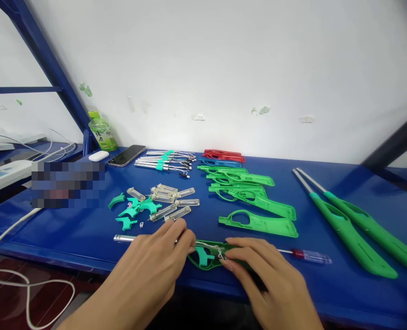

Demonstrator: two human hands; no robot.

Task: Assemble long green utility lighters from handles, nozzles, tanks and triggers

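A half-assembled stick lighter lies before me at the table's front: a green half shell (208,265) with a teal trigger (202,256) and a white wire (206,244) inside. Its silver metal tube (125,238) sticks out to the left. Closed at the tube end, my left hand (162,256) has thumb and forefinger pinched together there; the exact grip is partly hidden. My right hand (265,272) grips the shell's other end, thumb and fingertips close to the wire's end and a small dark part.
Beyond my hands lie loose teal triggers (150,206), clear fuel tanks (167,211), tubes with wires (162,162), and green half shells (258,223). Red shells (224,153), a phone (127,155) and a bottle (102,132) stand back. Right: a screwdriver (311,256), two finished-looking lighters (351,233).
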